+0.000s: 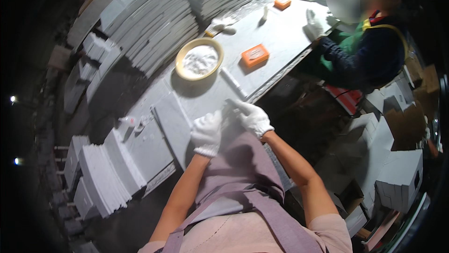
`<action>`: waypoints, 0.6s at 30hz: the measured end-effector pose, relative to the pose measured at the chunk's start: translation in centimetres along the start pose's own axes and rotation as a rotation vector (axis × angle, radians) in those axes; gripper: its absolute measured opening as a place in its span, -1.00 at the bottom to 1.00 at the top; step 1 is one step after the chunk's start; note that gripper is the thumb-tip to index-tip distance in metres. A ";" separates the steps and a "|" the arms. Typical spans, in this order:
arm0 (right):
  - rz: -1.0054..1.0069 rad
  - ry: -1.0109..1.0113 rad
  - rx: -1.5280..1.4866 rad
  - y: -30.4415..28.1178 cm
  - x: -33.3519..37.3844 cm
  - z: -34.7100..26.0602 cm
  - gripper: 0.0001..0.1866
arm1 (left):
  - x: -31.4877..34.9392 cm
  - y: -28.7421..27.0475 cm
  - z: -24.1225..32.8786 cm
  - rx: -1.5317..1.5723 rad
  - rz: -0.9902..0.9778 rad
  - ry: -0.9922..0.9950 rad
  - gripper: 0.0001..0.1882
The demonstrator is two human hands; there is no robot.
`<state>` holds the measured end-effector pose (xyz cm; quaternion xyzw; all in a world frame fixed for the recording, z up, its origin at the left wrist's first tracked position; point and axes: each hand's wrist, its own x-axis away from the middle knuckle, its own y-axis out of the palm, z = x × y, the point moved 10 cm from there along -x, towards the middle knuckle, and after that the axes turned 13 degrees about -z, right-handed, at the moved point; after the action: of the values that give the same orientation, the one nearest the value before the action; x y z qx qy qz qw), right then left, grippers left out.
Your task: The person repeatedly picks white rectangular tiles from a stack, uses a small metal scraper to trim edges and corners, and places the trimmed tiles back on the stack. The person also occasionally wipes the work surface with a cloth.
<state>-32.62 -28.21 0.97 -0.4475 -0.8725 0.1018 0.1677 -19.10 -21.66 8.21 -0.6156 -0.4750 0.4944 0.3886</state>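
Observation:
Both my hands wear white knit gloves and are close together at the near edge of the table, in front of my apron. My left hand is closed, its fingers mostly hidden under the glove's back. My right hand reaches leftward with bent fingers. Between the two is a pale grey, blurred thing that both seem to grip; its kind cannot be made out. Just beyond my right hand lies a narrow white strip. Farther off are a yellowish bowl of white powder and an orange box.
Tall stacks of grey-white slabs border the table at the far left. More slabs and a small white bottle are at left. Across the right corner a co-worker wears gloves. White boxes fill the lower right.

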 end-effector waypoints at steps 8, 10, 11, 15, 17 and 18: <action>0.059 -0.078 -0.308 1.5 0.5 2.1 -0.58 | 1.2 1.0 -0.7 0.242 -0.004 0.037 -0.94; 0.032 -0.249 -0.210 1.9 0.4 0.3 -0.58 | 1.1 2.3 -1.1 0.271 -0.111 -0.003 -0.83; -0.022 -0.296 -0.112 2.2 0.4 -0.3 -0.58 | 1.0 2.2 -1.2 0.287 -0.101 -0.005 -0.83; 0.133 0.016 -0.164 0.6 0.6 3.0 -0.59 | 1.3 1.9 -1.3 0.356 -0.081 -0.046 -0.84; 0.138 -0.172 -0.143 0.6 0.9 0.9 -0.59 | 1.4 1.7 -1.4 0.359 -0.080 -0.051 -0.84; 0.089 -0.237 -0.077 0.9 1.3 0.1 -0.58 | 1.3 1.7 -1.4 0.353 -0.092 -0.047 -0.85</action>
<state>-32.74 -26.64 0.85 -0.4766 -0.8688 0.1278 0.0415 -17.34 -20.82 6.62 -0.5035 -0.4176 0.5661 0.5017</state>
